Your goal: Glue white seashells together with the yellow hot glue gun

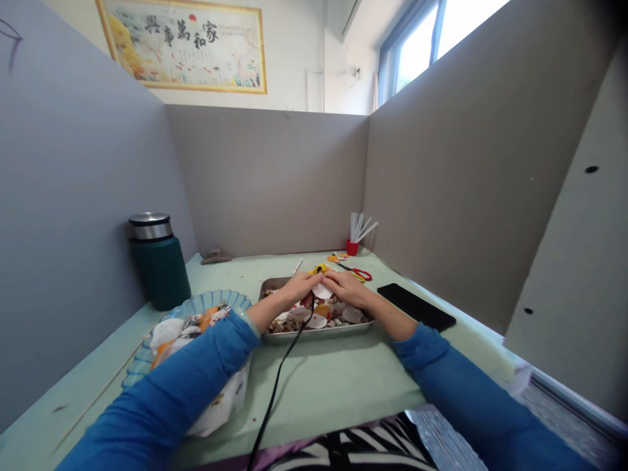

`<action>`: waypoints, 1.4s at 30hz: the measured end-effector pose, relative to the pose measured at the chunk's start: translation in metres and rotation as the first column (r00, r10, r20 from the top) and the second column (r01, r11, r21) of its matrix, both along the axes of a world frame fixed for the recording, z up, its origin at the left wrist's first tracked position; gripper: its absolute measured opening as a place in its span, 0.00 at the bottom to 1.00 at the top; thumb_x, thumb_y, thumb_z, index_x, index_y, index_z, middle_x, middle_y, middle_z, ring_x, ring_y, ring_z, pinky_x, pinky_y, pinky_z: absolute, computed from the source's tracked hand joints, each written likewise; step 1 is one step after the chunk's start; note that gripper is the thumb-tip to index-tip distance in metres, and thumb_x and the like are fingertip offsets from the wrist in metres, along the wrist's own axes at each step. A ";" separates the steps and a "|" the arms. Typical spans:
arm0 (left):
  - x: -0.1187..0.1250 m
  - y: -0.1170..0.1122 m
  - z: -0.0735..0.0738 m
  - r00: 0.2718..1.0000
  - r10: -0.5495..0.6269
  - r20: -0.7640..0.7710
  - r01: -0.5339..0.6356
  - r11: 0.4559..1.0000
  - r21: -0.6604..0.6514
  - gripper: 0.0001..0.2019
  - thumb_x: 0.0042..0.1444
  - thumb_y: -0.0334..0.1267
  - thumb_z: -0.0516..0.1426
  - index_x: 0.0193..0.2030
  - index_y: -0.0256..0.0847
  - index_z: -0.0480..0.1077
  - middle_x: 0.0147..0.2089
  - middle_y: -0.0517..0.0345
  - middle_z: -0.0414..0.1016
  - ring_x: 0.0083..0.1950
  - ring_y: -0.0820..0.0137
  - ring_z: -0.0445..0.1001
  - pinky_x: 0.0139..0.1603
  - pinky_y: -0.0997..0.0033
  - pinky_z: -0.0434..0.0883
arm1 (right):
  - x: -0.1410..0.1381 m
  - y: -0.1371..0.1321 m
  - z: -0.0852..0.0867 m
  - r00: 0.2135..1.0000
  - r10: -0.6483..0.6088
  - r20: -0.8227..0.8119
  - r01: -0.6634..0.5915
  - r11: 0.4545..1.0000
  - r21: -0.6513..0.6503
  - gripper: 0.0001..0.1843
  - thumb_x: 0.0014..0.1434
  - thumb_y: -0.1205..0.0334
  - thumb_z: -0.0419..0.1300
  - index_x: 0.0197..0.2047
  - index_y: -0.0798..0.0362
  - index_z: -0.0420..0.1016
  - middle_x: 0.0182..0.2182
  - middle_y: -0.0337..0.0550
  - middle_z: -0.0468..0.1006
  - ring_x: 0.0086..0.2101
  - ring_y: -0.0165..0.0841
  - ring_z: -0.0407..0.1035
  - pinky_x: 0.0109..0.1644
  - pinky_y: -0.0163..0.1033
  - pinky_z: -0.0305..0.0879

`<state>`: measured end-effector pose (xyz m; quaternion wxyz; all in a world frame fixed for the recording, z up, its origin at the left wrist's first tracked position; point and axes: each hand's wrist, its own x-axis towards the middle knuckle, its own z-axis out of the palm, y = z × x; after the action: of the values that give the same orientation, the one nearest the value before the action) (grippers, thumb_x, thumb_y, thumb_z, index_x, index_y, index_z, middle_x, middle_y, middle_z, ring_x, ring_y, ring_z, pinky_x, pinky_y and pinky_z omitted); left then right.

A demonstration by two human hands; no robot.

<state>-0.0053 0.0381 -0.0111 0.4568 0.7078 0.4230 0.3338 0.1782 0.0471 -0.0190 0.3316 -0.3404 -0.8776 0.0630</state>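
Both of my hands meet over a metal tray (318, 331) filled with several seashells. My left hand (298, 288) is closed around a tool with a black cord (275, 392) that trails toward me; a yellow part shows above the fingers. My right hand (346, 286) pinches a small white shell (322, 291) held against the left hand. Blue sleeves cover both forearms.
A blue glass dish (196, 306) of shells sits at my left, partly under my sleeve. A dark green flask (157, 261) stands by the left partition. A black phone (416, 306) lies right of the tray. Red-handled scissors (362, 273) and a red cup (352, 247) of white sticks stand at the back.
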 end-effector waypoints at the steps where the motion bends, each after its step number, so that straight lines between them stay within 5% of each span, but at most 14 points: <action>1: 0.000 0.000 0.000 1.000 -0.010 -0.025 0.011 1.000 0.017 0.24 0.56 0.57 0.51 0.26 0.34 0.68 0.16 0.58 0.66 0.14 0.77 0.58 0.16 0.76 0.51 | 0.000 0.000 0.000 1.000 -0.002 0.000 0.002 1.000 -0.001 0.18 0.67 0.54 0.46 0.33 0.54 0.70 0.27 0.40 0.71 0.28 0.31 0.63 0.33 0.35 0.55; 34: 0.000 -0.001 0.001 0.997 -0.029 -0.070 0.032 0.998 0.045 0.25 0.57 0.57 0.49 0.26 0.35 0.67 0.19 0.57 0.69 0.14 0.78 0.59 0.16 0.76 0.52 | -0.001 -0.004 0.003 1.000 -0.003 0.024 0.003 1.000 -0.006 0.17 0.67 0.55 0.46 0.34 0.54 0.70 0.26 0.40 0.71 0.28 0.30 0.63 0.32 0.34 0.54; 42: 0.001 -0.007 0.005 0.997 0.000 -0.073 0.002 0.999 0.036 0.26 0.57 0.58 0.49 0.24 0.36 0.66 0.13 0.60 0.62 0.13 0.78 0.57 0.16 0.76 0.51 | 0.000 -0.003 0.002 1.000 -0.002 0.023 0.002 1.000 -0.002 0.17 0.66 0.55 0.46 0.34 0.54 0.70 0.27 0.40 0.71 0.28 0.30 0.64 0.32 0.35 0.55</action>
<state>-0.0040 0.0315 -0.0065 0.4285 0.7278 0.4330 0.3148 0.1781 0.0444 -0.0171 0.3212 -0.3424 -0.8810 0.0595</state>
